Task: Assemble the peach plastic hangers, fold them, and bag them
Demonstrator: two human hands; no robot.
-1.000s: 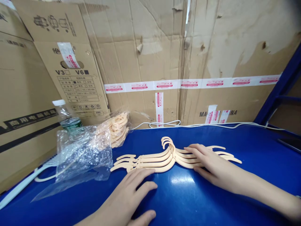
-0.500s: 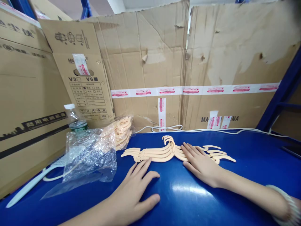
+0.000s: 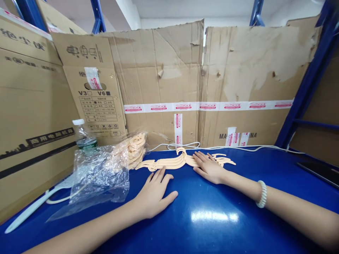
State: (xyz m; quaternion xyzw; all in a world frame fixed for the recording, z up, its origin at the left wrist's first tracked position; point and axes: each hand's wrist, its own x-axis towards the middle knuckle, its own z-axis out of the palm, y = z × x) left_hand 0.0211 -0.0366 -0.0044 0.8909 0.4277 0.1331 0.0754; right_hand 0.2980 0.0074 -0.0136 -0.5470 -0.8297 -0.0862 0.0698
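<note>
Several beige clothes hangers (image 3: 169, 163) lie in an overlapping row on the blue tabletop (image 3: 185, 225), their hooks pointing toward the cardboard. My left hand (image 3: 154, 195) rests palm down with fingers spread, its fingertips at the near edge of the hangers' left part. Flat across the right part of the hangers lies my right hand (image 3: 209, 167), fingers stretched out, hiding some of them. Left of the row, more beige hangers (image 3: 136, 148) sit stacked in a clear plastic bag (image 3: 103, 180).
A clear bottle (image 3: 84, 135) with a white cap stands behind the bag. A pale long-handled plastic tool (image 3: 29, 213) lies at left, partly under the bag. Cardboard sheets (image 3: 161, 70) wall the back, with a white cable (image 3: 238, 147) along their base. A dark flat object (image 3: 319, 173) lies at right.
The hangers and both hands have moved farther from me, toward the cardboard. The hangers are drawn closer together. The view has also shifted, showing more of the top and right.
</note>
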